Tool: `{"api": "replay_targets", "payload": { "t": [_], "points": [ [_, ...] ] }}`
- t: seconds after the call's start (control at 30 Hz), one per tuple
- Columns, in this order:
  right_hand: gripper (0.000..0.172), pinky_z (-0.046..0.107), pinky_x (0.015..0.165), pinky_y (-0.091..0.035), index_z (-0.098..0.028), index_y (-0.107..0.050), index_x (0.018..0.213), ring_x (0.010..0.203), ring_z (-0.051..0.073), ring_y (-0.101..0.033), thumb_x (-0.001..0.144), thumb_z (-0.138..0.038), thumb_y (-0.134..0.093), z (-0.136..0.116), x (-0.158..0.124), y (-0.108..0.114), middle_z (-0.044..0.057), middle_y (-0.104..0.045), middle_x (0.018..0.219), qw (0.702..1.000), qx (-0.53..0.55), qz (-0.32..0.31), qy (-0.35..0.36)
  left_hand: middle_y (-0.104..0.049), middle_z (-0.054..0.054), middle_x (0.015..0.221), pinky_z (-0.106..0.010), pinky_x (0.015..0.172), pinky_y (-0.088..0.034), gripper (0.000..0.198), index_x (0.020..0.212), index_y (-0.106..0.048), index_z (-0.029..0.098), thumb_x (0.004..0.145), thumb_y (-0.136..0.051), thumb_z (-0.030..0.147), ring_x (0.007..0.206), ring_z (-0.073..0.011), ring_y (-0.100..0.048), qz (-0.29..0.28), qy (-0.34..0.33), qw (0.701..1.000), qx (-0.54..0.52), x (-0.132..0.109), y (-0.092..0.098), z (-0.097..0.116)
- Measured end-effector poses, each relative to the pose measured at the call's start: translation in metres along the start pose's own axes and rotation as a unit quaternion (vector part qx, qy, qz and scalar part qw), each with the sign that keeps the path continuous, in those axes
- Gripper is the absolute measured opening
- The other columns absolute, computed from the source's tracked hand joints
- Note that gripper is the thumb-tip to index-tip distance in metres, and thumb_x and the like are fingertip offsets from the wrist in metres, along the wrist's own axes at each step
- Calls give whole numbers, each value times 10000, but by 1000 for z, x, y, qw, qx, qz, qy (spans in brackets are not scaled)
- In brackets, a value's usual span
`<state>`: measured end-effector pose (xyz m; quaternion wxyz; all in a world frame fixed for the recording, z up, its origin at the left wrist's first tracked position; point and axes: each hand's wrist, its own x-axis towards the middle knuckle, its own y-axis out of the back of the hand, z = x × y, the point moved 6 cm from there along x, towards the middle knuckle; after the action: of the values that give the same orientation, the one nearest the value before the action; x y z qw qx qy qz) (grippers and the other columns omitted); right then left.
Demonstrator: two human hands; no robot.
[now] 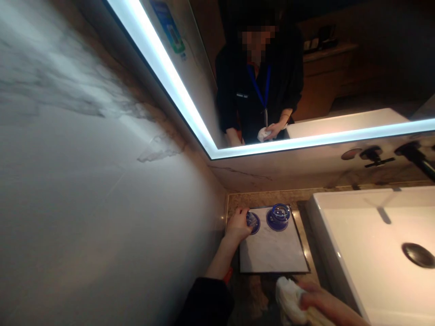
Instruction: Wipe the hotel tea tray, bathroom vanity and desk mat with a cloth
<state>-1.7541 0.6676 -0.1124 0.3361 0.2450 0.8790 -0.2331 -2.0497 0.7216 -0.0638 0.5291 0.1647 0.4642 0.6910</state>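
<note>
Bunched white cloth (288,299) sits low in view, gripped by the fingers of the right hand (314,299), just off the near edge of the tray (272,256). Left hand (239,224) reaches in from the wall (163,226) side, its fingers curled around the left glass (252,220), which is over a blue coaster (257,226) near the tray's far left corner. Whether that glass rests there or is slightly raised, I cannot tell.

Seen from the right hand, this glass lies ahead and to the left, across the tray's white top; the left hand is the nearer one, already touching it. The glass's long axis seems to run roughly upright, though fingers hide much of it. To its right, apart from it, the right glass (280,213) is over its own coaster (274,225).

On the left, the wall limits elbow room; beyond the tray's right edge, the sink (328,244) rises from the desk (236,201). Widest room to move is forward of the glasses, toward the tray's near edge.
</note>
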Motion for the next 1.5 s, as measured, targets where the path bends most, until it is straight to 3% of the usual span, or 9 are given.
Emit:
{"api": "replay_targets", "payload": {
  "t": [0.17,0.47,0.6,0.73,0.83,1.03,1.33,1.4,1.5],
  "points": [
    [425,272,746,-425,-181,-745,817,838,214,-603,456,-269,-539,18,4,1,36,-703,803,999,42,-14,-20,-539,-158,1316,-390,1025,-459,688,1345,-553,152,674,-703,111,1167,-335,-572,-29,-11,996,79,6,-2,13],
    [332,250,627,-385,-174,-674,715,712,175,-536,429,-264,-530,-21,-15,-2,26,-633,725,997,81,-1,-6,-486,-197,1393,-464,1070,-414,814,1449,-452,150,708,-781,224,1270,-384,-488,-55,9,991,124,-6,0,25],
    [330,248,675,-375,-174,-667,711,725,167,-528,424,-256,-526,-23,-14,-3,8,-634,713,999,46,-2,9,-312,-224,1547,-578,1162,-235,1014,1552,-263,193,724,-827,358,1448,-405,-241,-32,-36,990,135,-7,1,63],
    [367,250,716,-373,-177,-688,754,767,167,-539,437,-242,-518,-18,-12,1,-8,-651,750,1000,-9,8,26,-410,-169,1500,-553,1151,-266,865,1527,-326,263,790,-765,365,1405,-371,-333,-32,-162,978,128,1,-14,118],
    [402,252,713,-378,-189,-700,808,768,168,-552,452,-219,-516,-12,-13,5,-20,-656,754,1000,-12,1,26,-521,-167,1388,-539,1102,-332,769,1477,-422,273,781,-749,297,1303,-378,-461,-48,-192,965,172,10,-26,136],
    [411,252,690,-384,-186,-699,820,756,170,-558,455,-214,-512,0,-17,18,-20,-645,738,999,-40,8,26,-628,-181,1162,-484,1007,-401,560,1299,-603,184,765,-727,294,1129,-363,-562,-29,-181,959,215,15,-27,132],
    [431,240,690,-403,-179,-688,848,755,166,-570,462,-224,-501,-3,-16,15,-17,-654,749,999,-42,-8,30,-602,-160,1274,-650,1157,-205,760,1423,-494,238,753,-824,379,1287,-369,-470,18,-165,966,197,4,-21,126],
    [459,237,698,-414,-182,-701,888,787,173,-589,473,-220,-508,-3,-16,13,-12,-678,793,998,-61,-8,32,-593,-152,1303,-605,1134,-304,691,1422,-484,214,811,-780,342,1281,-342,-483,83,-188,970,133,-10,-21,119],
    [479,247,733,-457,-189,-719,941,863,204,-632,507,-232,-522,9,-12,7,4,-721,880,995,-95,-22,33,-695,-107,1036,-421,898,-523,221,1134,-647,150,964,-539,240,988,-255,-635,173,-227,957,40,-55,-36,87]
  ]
}}
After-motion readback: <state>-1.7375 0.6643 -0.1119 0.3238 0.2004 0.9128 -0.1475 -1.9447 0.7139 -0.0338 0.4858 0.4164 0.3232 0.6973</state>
